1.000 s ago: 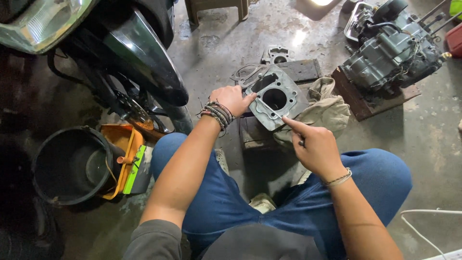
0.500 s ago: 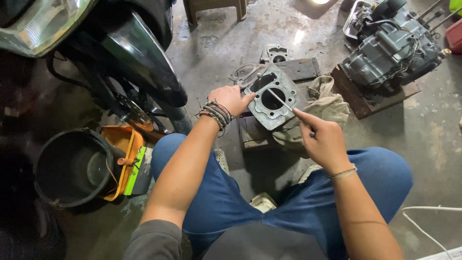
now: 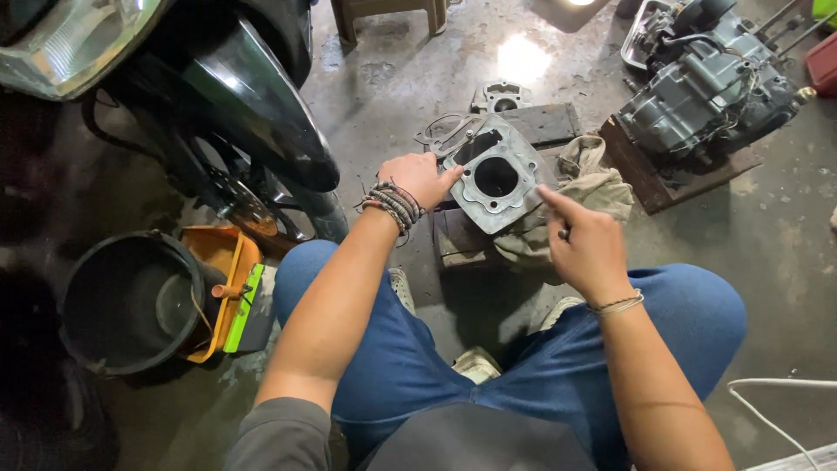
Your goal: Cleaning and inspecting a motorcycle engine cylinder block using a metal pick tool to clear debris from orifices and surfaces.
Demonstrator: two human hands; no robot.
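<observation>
Right hand (image 3: 588, 249) sits slightly lower and off the cylinder block (image 3: 495, 181) edge now, forefinger pointing along it; left hand (image 3: 423, 179) grips further onto the block's left side.

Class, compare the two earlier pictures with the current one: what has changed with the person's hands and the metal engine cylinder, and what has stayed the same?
The right hand has drawn back slightly from the cylinder block; its forefinger now points at the block's right edge. The left hand keeps its grip on the block's left side, tilted on the rag as before. Bucket, motorcycle wheel and engine have not moved.

Black bucket (image 3: 131, 301), engine (image 3: 706, 83), motorcycle (image 3: 200, 96)
</observation>
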